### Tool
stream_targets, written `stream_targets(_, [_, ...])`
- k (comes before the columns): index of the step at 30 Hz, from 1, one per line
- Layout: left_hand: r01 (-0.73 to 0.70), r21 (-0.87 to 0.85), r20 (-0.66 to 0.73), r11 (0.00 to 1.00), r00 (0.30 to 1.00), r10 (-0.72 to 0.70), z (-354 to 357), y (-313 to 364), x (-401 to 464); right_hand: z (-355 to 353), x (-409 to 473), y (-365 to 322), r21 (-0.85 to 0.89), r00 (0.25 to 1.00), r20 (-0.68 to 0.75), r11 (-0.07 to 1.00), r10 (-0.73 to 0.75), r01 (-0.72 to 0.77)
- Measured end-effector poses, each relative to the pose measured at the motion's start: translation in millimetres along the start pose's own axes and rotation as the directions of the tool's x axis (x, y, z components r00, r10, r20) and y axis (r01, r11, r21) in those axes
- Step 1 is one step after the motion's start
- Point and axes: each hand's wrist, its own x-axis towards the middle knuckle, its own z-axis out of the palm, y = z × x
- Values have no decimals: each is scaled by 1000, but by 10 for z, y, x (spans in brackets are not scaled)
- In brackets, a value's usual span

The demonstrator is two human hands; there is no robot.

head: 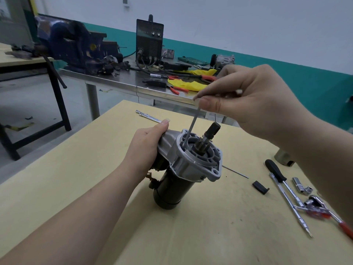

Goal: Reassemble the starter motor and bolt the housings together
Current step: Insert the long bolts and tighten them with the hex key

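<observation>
**Long bolt going into starter nose**

Wooden bench under everything. Starter motor stands tilted on it, black body down, alu nose housing & shaft up. My left hand grips the housing's side — fingers wrapped round it. My right hand pinches a long thin bolt betw thumb & fingers, tip down inside the housing rim beside the shaft. To the right on the bench: black-handled driver, ratchet, socket, small black clip.

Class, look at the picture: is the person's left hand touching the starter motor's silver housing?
Touching. The head view shows the left hand gripping the silver housing, its thumb lying on the top edge.
</observation>
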Motion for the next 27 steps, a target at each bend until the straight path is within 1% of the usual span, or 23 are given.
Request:
stream_targets(2, [9, 2, -7, 1000, 1000, -9, -4, -2, 5, -6, -20, -11, -96, 998, -16, 993, -65, 63])
stream_targets(5, [24, -7, -36, 1000, 999, -24, -11, -14, 16, 14, -66, -20, -206, 993, -11, 972, -121, 116])
stream_targets(7, [39, -25, -49, 999, 998, -40, -14, -23, 29, 50, -84, -19, -233, 989, -15, 962, -147, 140])
stream_targets(8, [46, -35, -55, 998, 997, -48, -14, -24, 32, 74, -87, -11, -199, 990, -17, 971, -141, 135])
stream_targets(10, [54, -38, -63, 998, 996, -56, -13, -21, 36, 130, -83, -11, -18, 997, -4, 997, -78, 77])
stream_targets(12, [56, -32, -64, 998, 996, -58, -12, -18, 39, 195, -71, -14, 226, 999, 26, 974, 25, -30])
stream_targets(13, [54, -29, -64, 998, 996, -56, -14, -19, 38, 220, -61, -15, 303, 996, 30, 949, 78, -84])
stream_targets(14, [53, -27, -64, 998, 996, -54, -12, -21, 39, 239, -58, -6, 324, 994, 17, 940, 106, -106])
stream_targets(15, [53, -25, -67, 998, 996, -54, -9, -21, 40, 247, -57, 16, 270, 995, -19, 959, 93, -85])
stream_targets(17, [59, -19, -75, 998, 995, -61, -4, -22, 41, 238, -60, 32, 13, 995, -100, 1000, -22, 24])
stream_targets(18, [64, -15, -81, 998, 995, -65, -3, -22, 42, 231, -60, 28, -56, 991, -120, 997, -64, 57])
stream_targets(19, [66, -9, -86, 998, 994, -67, -3, -26, 44, 230, -60, 17, -36, 990, -123, 997, -70, 66])
stream_targets(21, [58, -1, -88, 998, 994, -58, -10, -36, 49, 262, -77, -3, 74, 996, -85, 997, -31, 37])
stream_targets(23, [47, 4, -89, 999, 995, -46, -11, -44, 48, 344, -123, 8, 69, 998, -66, 998, 3, 2])
stream_targets(24, [44, 8, -94, 999, 995, -43, -11, -46, 49, 397, -156, 27, 38, 995, -96, 999, 4, -1])
stream_targets(26, [48, 12, -102, 999, 994, -47, -5, -52, 58, 493, -215, 61, -13, 975, -220, 1000, -28, 26])
stream_targets(27, [51, 15, -101, 999, 994, -49, -2, -54, 60, 540, -247, 80, -5, 963, -267, 999, -39, 39])
